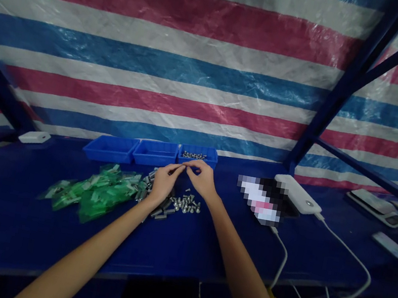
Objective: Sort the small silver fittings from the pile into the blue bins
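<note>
Over a dark blue workbench (0,206), the left hand (163,181) and right hand (202,179) meet fingertip to fingertip, pinching a small metal piece too tiny to make out, just above a scatter of silver screws (186,204). Such parts look hard, light and likely slippery, best pinched across the shank. Green plastic bags (97,192) lie heaped at left. Of 3 blue trays (112,150) behind, the rightmost (198,155) holds more screws; what the other 2 hold cannot be told.
</note>
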Available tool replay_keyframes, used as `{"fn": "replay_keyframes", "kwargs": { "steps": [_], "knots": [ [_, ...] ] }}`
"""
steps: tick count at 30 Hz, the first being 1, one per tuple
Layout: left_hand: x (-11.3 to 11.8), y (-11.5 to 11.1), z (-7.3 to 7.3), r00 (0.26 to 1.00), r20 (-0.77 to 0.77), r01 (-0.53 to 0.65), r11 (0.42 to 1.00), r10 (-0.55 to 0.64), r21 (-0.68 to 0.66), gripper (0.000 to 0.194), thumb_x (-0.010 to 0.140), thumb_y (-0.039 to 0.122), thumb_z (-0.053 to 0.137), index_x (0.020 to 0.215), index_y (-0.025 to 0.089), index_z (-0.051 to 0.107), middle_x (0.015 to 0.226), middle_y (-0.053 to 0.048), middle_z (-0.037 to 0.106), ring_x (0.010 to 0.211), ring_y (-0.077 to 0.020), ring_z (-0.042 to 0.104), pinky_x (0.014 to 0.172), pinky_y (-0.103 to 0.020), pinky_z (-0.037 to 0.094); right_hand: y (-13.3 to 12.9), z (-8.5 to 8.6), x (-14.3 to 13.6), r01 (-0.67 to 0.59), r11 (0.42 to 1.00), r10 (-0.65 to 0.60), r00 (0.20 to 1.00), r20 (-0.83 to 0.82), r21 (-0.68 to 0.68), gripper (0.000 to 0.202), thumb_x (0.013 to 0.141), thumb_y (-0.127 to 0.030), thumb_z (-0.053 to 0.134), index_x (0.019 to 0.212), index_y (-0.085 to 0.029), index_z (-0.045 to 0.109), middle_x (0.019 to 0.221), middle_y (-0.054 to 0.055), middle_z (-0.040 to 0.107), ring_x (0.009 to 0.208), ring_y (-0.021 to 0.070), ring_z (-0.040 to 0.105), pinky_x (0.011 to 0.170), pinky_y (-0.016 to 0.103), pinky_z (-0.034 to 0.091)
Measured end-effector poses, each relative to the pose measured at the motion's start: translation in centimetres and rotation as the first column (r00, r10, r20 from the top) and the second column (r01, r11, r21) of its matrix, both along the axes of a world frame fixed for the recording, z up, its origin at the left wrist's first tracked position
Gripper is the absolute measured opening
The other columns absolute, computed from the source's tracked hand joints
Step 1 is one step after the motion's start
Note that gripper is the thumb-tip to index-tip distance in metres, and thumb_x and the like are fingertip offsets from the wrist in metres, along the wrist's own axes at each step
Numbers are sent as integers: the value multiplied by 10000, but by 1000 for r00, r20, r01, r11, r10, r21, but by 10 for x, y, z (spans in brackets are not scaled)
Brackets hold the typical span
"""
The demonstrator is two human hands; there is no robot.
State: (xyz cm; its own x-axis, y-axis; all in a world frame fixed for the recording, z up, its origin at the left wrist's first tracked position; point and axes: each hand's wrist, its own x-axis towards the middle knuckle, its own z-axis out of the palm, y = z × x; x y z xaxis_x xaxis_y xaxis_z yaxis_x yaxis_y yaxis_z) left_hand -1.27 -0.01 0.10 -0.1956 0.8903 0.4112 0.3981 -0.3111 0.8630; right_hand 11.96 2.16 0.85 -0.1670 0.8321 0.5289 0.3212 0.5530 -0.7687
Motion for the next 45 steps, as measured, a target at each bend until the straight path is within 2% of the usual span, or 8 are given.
{"fn": "replay_keyframes", "kwargs": {
  "steps": [7, 17, 24, 28, 34, 39, 42, 45],
  "knots": [
    [0, -1, 1, 995, -77, -66, 997, 70, 43, 278, 723, 421, 610, 807, 178, 713, 848, -63, 698, 780, -195, 616, 760, -308, 456, 2, -1, -1, 29, 991, -40, 996, -80, -134, 203, 719, -170, 551, 855, -203, 698, 882, 21, 698, 772, 145, 638, 720, 264, 511],
    [0, 3, 0, 986, 155, -66, 998, 65, 5, 371, 715, 475, 598, 891, 167, 706, 949, -75, 674, 795, -175, 610, 699, -273, 469, 2, -1, -9, -279, 900, 96, 876, -472, -335, 417, 626, -225, 692, 1034, -177, 621, 861, 38, 707, 832, 166, 670, 850, 327, 514],
    [4, 0, 0, 959, 278, -23, 994, 53, -110, 339, 709, 441, 594, 848, 154, 710, 767, -40, 687, 700, -161, 590, 678, -274, 461, -1, -1, -10, -334, 871, 138, 869, -475, -359, 294, 657, -258, 686, 936, -184, 628, 816, 20, 699, 810, 162, 667, 832, 320, 520],
    [4, 3, -4, 925, 381, 40, 991, 11, -125, 341, 672, 431, 629, 860, 158, 712, 824, -49, 699, 755, -174, 599, 700, -276, 462, -1, -5, -12, -359, 852, 166, 875, -454, -382, 269, 677, -247, 657, 935, -195, 601, 779, 2, 686, 794, 154, 665, 813, 308, 521],
    [5, 3, -2, 926, 378, 43, 987, 18, -153, 352, 683, 460, 614, 812, 148, 712, 704, -41, 678, 677, -158, 585, 627, -252, 443, 1, -8, -14, -329, 880, 146, 874, -464, -343, 264, 664, -283, 664, 905, -186, 615, 723, -8, 670, 739, 146, 654, 781, 298, 511],
    [2, 3, -4, 971, 240, 23, 985, 19, -172, 390, 737, 489, 547, 825, 145, 707, 682, -34, 660, 644, -158, 575, 610, -256, 432, 2, -6, -14, -274, 902, 101, 885, -454, -333, 243, 674, -328, 652, 860, -172, 663, 763, 22, 687, 754, 148, 642, 755, 292, 502],
    [2, 0, -3, 998, -32, 51, 995, -53, -84, 348, 789, 435, 494, 799, 164, 712, 765, -48, 667, 731, -175, 588, 699, -280, 441, 6, -7, -6, -188, 914, 15, 901, -433, -360, 227, 658, -315, 660, 826, -164, 681, 733, 28, 693, 736, 162, 649, 729, 291, 506],
    [5, -4, -3, 930, -343, 128, 992, -128, -23, 254, 787, 353, 522, 836, 196, 716, 833, -48, 667, 798, -177, 584, 771, -292, 431, 12, -8, 9, 4, 926, -153, 919, -363, -378, 227, 646, -298, 662, 813, -149, 694, 692, 38, 691, 715, 184, 655, 712, 298, 512]
  ]
}}
